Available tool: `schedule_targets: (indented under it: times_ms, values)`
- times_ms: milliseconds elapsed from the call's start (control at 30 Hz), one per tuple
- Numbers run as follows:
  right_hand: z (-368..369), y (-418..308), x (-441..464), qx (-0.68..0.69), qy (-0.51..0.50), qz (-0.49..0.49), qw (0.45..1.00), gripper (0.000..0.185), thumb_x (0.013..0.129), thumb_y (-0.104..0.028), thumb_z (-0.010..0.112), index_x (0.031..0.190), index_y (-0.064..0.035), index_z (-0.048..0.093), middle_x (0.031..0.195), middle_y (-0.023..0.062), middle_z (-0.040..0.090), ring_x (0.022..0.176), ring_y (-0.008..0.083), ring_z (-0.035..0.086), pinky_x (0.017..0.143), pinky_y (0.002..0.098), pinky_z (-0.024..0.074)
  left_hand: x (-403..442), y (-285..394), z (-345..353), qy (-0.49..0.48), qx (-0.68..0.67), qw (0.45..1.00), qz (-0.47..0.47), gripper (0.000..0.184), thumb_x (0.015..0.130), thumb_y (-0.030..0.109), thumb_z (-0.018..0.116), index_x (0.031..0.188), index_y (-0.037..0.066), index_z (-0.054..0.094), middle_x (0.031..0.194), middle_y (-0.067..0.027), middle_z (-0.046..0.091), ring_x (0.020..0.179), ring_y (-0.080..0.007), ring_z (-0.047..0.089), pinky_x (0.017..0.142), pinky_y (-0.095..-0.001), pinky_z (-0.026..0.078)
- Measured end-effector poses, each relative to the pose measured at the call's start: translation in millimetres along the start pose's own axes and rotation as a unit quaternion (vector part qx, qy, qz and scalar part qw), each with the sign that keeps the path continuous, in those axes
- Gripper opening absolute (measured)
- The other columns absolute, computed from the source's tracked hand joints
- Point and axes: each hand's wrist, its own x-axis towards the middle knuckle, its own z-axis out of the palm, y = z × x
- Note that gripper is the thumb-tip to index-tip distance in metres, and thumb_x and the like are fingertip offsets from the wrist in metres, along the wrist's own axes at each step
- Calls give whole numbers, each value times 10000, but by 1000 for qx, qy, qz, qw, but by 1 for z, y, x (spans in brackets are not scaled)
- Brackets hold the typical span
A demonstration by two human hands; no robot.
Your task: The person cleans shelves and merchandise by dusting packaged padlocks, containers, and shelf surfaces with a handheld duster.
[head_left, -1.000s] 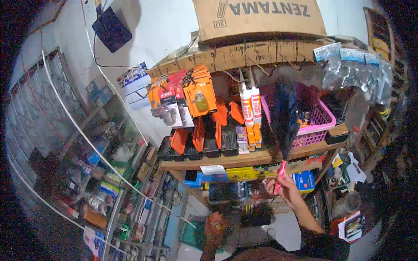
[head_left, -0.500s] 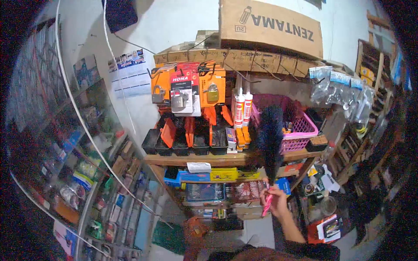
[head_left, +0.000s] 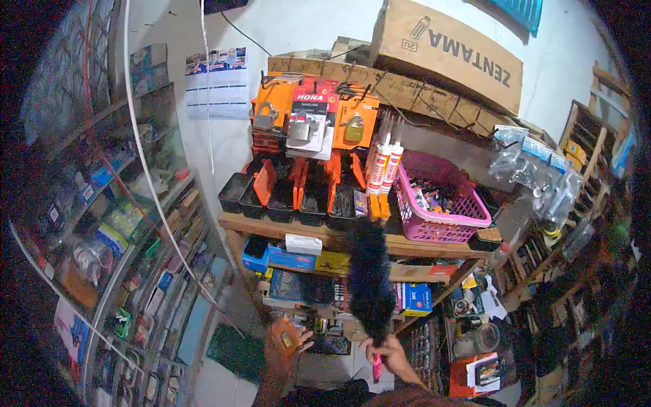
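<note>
My right hand [head_left: 390,353] grips the pink handle of a feather duster [head_left: 370,285]. The dark, bushy head points up in front of the shelf edge. Low in the view, my left hand [head_left: 277,354] has an orange-carded padlock [head_left: 289,338] in it, brass-coloured, with the fingertips showing at its right side. Above the duster, two sealant tubes [head_left: 383,166] stand on the wooden shelf [head_left: 312,234]. Left of them is a row of black bins [head_left: 281,203] with orange dividers.
Carded padlocks [head_left: 302,129] hang from hooks over the bins. A pink basket [head_left: 444,227] of small items sits at the shelf's right. The Zentama carton [head_left: 451,57] rests above. A glass display case [head_left: 129,237] lines the left, with a white cable [head_left: 135,136] hanging before it.
The duster has moved left and down, from in front of the basket to below the sealant tubes. My left hand with the padlock has come up into clearer view. The camera has shifted.
</note>
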Motion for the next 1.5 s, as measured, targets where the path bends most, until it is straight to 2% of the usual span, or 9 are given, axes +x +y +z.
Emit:
schedule_targets:
  times_ms: [300,633,767,1033,1200,1300,1333,1367,1500]
  values:
    - [86,-17,-47,-218,-258,75,938,331,932,-349,579,1027,-33,599,785,-24,581,682,79,499,604,239,424,29,4,-19,-73,-78,988,111,601,919,562,410,1303,101,434,1284,-181,502,1189,-375,504,985,-520,414]
    - [93,-28,-50,-142,-75,101,982,323,981,-335,501,1114,-51,582,735,-37,520,647,39,452,561,185,350,31,10,-13,-314,-410,855,43,599,932,545,390,1355,122,354,1383,-172,430,1197,-318,512,1009,-480,408]
    - [89,-39,-54,-263,-201,106,938,428,972,-245,533,1329,-21,457,822,6,531,726,81,490,635,242,451,27,15,12,-98,-109,986,73,608,940,537,358,1332,72,355,1373,-174,440,1211,-338,493,1028,-488,389]
    - [100,-53,-57,-218,-160,40,962,380,976,-228,523,1325,-79,505,725,-48,507,605,23,426,506,186,346,49,35,24,-132,-165,975,65,599,937,543,352,1369,128,358,1336,-234,452,1182,-489,461,984,-652,344]
    - [91,-54,-49,-205,-143,41,967,361,970,-184,531,1312,-69,517,687,-21,536,573,24,428,490,191,354,26,69,101,-196,82,923,321,564,950,495,353,1334,85,394,1326,-235,457,1151,-495,485,972,-645,368]
    - [102,-85,-51,-241,-141,68,958,318,964,-166,540,1260,-54,563,674,-14,538,563,36,434,495,203,363,56,68,72,-143,-162,976,41,583,956,479,344,1333,38,396,1352,-175,463,1132,-524,481,964,-642,375]
    - [110,-91,-51,-249,-99,43,963,314,962,-163,542,1255,-53,568,675,-14,540,564,37,435,496,206,365,48,66,74,-213,-137,964,75,599,955,501,330,1352,57,390,1366,-168,455,1146,-519,473,978,-639,360]
    - [114,-93,-51,-255,-57,19,965,310,960,-159,545,1249,-52,573,675,-14,541,564,39,435,496,209,366,33,78,118,18,-86,976,199,617,952,514,315,1361,57,377,1363,-243,426,1170,-540,438,997,-650,324]
    - [94,-77,-42,-287,-115,-40,950,215,956,-179,554,1085,-17,611,665,-16,535,561,38,437,488,209,349,55,73,83,-265,-93,956,79,566,963,506,310,1312,86,457,1290,-152,533,1192,-331,511,1057,-497,350]
